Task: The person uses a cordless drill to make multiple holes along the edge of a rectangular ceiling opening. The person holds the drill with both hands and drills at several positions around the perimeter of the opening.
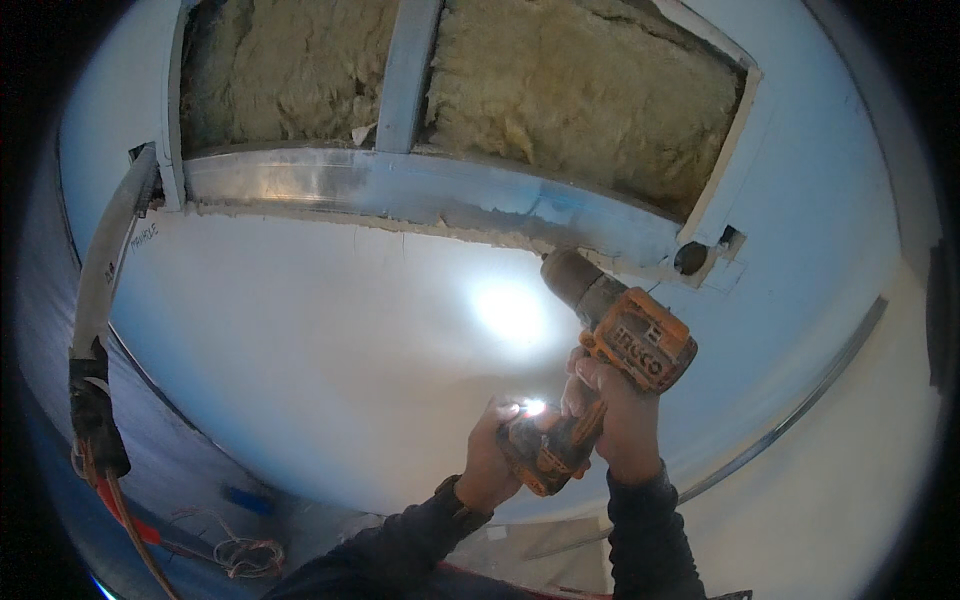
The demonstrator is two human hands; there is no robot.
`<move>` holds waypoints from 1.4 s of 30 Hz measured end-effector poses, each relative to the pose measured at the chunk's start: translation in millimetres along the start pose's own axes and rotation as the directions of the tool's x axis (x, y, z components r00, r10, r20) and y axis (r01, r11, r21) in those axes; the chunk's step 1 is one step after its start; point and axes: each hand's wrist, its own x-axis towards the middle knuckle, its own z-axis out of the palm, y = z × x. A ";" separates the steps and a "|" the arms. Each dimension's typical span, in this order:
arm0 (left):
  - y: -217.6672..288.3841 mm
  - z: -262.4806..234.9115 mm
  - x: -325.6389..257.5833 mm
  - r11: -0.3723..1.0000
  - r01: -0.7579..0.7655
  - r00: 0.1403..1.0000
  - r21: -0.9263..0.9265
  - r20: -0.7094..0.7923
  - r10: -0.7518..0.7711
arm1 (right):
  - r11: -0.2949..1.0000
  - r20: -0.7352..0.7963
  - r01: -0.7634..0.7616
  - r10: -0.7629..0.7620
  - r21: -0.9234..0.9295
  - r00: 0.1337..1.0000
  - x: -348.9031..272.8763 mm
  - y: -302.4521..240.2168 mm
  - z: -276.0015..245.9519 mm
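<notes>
- Right grip is clamped around the handle of an orange cordless drill, holding it up with the nose aimed at the wall.
- Left grip is closed around the drill's base, just below the lit work lamp.
- Drill's chuck sits at the lower edge of a cut opening in the white wall board, right of centre.
- Yellow insulation and a metal stud fill the opening; a metal track runs along its bottom.
- Far left, a grey conduit drops to loose wires.
</notes>
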 end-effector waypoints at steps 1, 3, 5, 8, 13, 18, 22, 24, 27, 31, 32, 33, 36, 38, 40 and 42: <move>0.9 -0.1 -1.0 1.000 -0.030 1.000 0.008 0.011 0.029 | 1.000 0.031 0.016 -0.016 0.003 0.999 -0.1 -0.7 0.9; 2.3 -2.2 -3.0 0.996 -0.086 0.996 0.013 0.035 0.086 | 0.999 0.063 0.031 -0.028 -0.043 0.998 -0.5 -0.7 4.6; 4.7 -7.1 -2.0 0.997 -0.062 0.998 0.037 0.023 0.061 | 0.998 0.074 0.056 -0.053 -0.033 0.996 1.4 1.1 9.3; 2.4 -15.8 4.8 0.999 -0.025 0.998 -0.034 0.054 0.027 | 0.995 0.047 0.077 -0.074 -0.057 0.996 2.4 4.0 10.2; -2.8 -25.4 8.6 0.998 -0.055 0.997 -0.031 0.043 0.056 | 0.996 0.054 0.085 -0.083 -0.034 0.995 4.5 9.9 6.1; -3.8 -23.1 8.9 0.994 -0.032 0.996 -0.103 0.084 0.041 | 0.997 0.046 0.082 -0.082 -0.014 0.996 4.9 10.1 3.7; -3.8 -18.8 9.2 0.998 -0.066 0.996 0.020 0.053 0.065 | 0.994 0.034 0.090 -0.089 -0.056 0.995 4.1 8.3 2.1; -4.1 -17.2 7.8 0.995 -0.082 0.993 0.053 0.084 0.077 | 0.995 0.035 0.081 -0.079 -0.057 0.996 4.0 8.3 0.3; -7.4 -16.0 7.3 0.821 -0.300 0.953 0.486 0.121 0.276 | 0.999 -0.002 0.046 -0.046 0.003 0.999 5.4 8.9 -3.8; -15.7 -18.0 16.3 0.993 -0.075 0.996 0.091 0.051 0.070 | 0.997 0.041 0.061 -0.059 -0.047 0.997 5.8 4.4 -12.7; -19.0 -19.0 16.3 0.992 -0.075 0.995 0.101 0.067 0.069 | 0.998 0.048 0.063 -0.061 -0.033 0.997 5.2 3.0 -13.3; -21.1 -20.2 17.3 0.993 -0.057 0.997 0.107 0.059 0.051 | 0.998 0.037 0.047 -0.045 -0.051 0.998 4.4 1.6 -13.5; -25.7 -22.7 16.0 0.996 -0.038 0.995 -0.085 0.092 0.045 | 0.991 0.114 0.102 -0.091 -0.091 0.989 2.3 -3.0 -12.8; -25.3 -22.3 13.0 0.990 -0.141 0.989 0.006 0.052 0.141 | 0.992 0.127 0.085 -0.072 -0.095 0.989 1.5 -2.7 -9.5; -21.6 -20.2 10.2 0.990 -0.137 0.989 0.019 0.059 0.136 | 0.993 0.113 0.083 -0.073 -0.089 0.991 1.6 -1.0 -6.8; -15.4 -18.0 10.6 0.999 -0.038 0.991 -0.013 0.131 0.039 | 0.990 0.084 0.109 -0.101 -0.092 0.991 4.5 1.5 -5.7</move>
